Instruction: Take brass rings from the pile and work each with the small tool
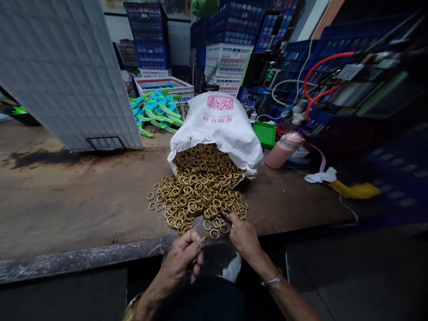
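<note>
**Brass-coloured rings spilled from sack; both hands busy at front edge**

We have a white sack [217, 122] on its side mid-surface [83, 205], mouth twd us, red print + QR square on top. Ring pile [200, 189] runs out of the mouth twd the front edge; more rings visible inside. A few strays lie flat just L of the pile, a few more at its front, nr the R hand.

L hand [183, 256]: at front edge, grip pinching one ring [204, 239] btwn thumb & finger, ring seen nearly edge-on, held apart from the pile. Other fingers curled under.

R hand [244, 236]: grip closed round a thin dark tool [226, 219], tip twd the front rings. Can't tell tool type, nor whether tip touches a ring. Metal bracelet [272, 280] on R wrist.

Around: pink bottle [282, 151] and green tray [265, 134] R of sack. Behind-L, heap of teal/lime pieces [158, 111], white crate [185, 92] just beyond. Far L, tall pale ribbed panel [76, 76] stands on the surface. Far R, we note red tubing [306, 80] on dark equipment, plus yellow item [359, 191], kind unclear. Stacked blue crates [150, 55] at back.
</note>
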A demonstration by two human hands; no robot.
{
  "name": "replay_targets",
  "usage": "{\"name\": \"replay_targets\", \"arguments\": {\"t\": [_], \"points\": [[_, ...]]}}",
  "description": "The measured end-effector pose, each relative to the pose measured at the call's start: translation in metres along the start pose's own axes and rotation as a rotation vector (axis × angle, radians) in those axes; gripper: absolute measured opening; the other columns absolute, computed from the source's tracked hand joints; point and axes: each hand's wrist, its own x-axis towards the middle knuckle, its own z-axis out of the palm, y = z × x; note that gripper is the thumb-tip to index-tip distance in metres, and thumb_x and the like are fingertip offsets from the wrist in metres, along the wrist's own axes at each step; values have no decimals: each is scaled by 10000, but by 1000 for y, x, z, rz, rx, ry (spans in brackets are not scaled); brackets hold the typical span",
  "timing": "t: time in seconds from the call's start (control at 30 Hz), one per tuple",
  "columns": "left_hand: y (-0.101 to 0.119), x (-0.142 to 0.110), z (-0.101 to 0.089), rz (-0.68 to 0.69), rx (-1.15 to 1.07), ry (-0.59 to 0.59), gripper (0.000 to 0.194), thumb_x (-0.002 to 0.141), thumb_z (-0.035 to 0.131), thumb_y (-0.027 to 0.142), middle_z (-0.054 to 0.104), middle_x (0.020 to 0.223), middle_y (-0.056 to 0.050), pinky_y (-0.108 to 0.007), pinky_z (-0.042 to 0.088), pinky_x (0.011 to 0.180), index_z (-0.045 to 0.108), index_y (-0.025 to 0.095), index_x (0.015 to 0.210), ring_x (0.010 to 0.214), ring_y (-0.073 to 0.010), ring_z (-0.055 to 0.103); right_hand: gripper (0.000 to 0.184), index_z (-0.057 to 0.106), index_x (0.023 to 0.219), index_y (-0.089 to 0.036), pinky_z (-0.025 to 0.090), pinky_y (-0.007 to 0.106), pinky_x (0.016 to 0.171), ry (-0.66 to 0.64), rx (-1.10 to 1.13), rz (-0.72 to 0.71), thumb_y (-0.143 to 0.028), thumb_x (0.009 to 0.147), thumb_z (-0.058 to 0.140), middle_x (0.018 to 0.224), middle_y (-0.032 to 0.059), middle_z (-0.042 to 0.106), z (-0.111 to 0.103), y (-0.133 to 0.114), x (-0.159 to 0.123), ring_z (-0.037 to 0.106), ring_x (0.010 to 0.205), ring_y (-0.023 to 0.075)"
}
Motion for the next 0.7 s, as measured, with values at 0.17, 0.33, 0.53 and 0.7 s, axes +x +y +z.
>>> {"name": "replay_targets", "arguments": {"t": [0.17,0.33,0.53,0.7], "points": [[0,5,-7,-22,-217,107,235,758,560,372,556,685,3,-124,270,325,465,158,741,436,-40,422,119,516,871,-199,336,215,600,89,170,-94,-178,785,436,783,24,638,8,14,-2,589,712,151],[-6,8,-13,-34,-281,124,162,759,555,314,578,680,-12,-145,291,339,496,164,772,447,-65,458,130,511,890,-196,336,226,581,155,99,-79,-288,810,466,773,28,642,21,0,-5,602,701,161],[-13,10,-19,-104,-404,100,208,719,601,280,575,674,-18,-144,303,368,558,146,873,509,-83,512,93,519,873,-211,302,238,564,117,-31,28,-256,803,479,764,17,649,19,-11,0,611,701,166],[-18,17,-20,-139,-431,130,179,697,643,282,584,693,-32,-143,304,388,553,130,728,554,-93,549,156,534,906,-207,320,243,617,103,-29,39,-174,762,484,814,27,658,24,-15,3,612,759,171]]}}
